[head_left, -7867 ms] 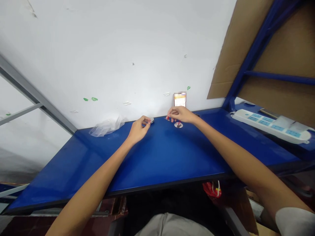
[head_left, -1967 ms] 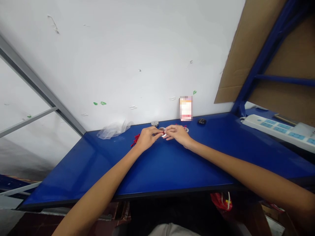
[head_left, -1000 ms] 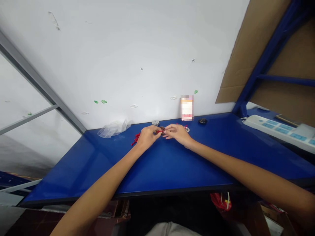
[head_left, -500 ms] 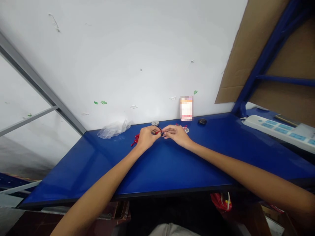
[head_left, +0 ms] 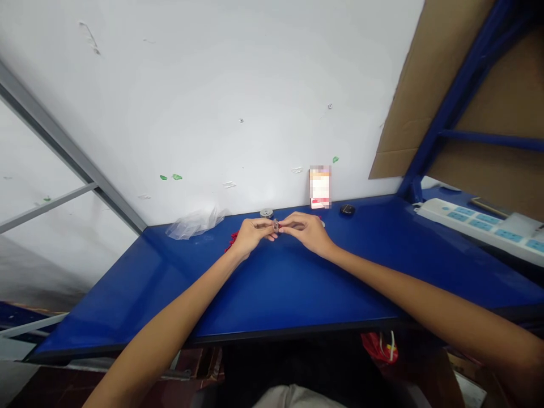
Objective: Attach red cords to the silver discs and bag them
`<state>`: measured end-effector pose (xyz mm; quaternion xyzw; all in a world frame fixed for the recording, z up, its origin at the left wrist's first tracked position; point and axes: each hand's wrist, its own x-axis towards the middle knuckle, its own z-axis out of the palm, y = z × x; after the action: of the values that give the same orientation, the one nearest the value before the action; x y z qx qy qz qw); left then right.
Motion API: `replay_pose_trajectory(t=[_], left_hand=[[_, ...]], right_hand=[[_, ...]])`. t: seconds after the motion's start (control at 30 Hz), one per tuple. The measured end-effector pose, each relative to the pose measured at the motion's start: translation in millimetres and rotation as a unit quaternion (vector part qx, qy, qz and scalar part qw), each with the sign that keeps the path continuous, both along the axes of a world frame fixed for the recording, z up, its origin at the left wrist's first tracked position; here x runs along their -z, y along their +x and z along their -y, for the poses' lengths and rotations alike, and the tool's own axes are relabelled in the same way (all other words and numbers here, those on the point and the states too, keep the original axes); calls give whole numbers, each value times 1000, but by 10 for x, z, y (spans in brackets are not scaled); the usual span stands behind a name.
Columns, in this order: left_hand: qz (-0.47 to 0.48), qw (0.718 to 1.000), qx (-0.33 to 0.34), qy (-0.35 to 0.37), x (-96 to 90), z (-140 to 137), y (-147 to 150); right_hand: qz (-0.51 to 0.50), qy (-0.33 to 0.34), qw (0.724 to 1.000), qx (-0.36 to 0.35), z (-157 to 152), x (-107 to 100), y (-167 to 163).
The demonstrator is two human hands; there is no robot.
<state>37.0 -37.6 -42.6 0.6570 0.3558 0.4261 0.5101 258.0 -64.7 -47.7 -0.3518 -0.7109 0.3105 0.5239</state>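
Note:
Over the blue table (head_left: pixel 263 283), my left hand (head_left: pixel 251 233) pinches a small round disc (head_left: pixel 276 226) between thumb and fingers. Its face looks greyish, and its kind is too small to make out. My right hand (head_left: pixel 309 231) is closed against the disc's right side, fingertips on a tiny red piece (head_left: pixel 280 225). A heap of red pieces (head_left: pixel 232 242) lies partly hidden behind my left hand. Just beyond the hands sits a round silvery part (head_left: pixel 266 213). Behind my right hand, a pale round part (head_left: pixel 323 224) and a bit of red barely show.
Crumpled clear plastic (head_left: pixel 198 222) lies at the back left. A lit phone (head_left: pixel 320 187), its screen blurred, leans on the white wall (head_left: pixel 204 102). Right of it is a small black object (head_left: pixel 347 209). A white power strip (head_left: pixel 480 224) runs along the right side.
The disc has turned in my left fingers, from showing a dark rim to showing its greyish face. My right fingertips have closed in against it. The view has shifted slightly.

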Motion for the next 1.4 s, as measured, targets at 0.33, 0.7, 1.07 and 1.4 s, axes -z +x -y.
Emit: replay_pose_trajectory(t=[0.33,0.7,1.07,1.4], left_hand=[[46,997,11,-61,1,39,27],[3,999,31,-38,-41,-32,-35],[-237,918,-20,318,-84,81,11],[-287,896,-74,332,-44,21,-19]], right_hand=[[-13,19,1000,-1,37,-53,10],[187,146,971,33,-23,-158,146],[319,229,920,25,-21,-135,168],[305,135,937,105,-261,-120,373]])
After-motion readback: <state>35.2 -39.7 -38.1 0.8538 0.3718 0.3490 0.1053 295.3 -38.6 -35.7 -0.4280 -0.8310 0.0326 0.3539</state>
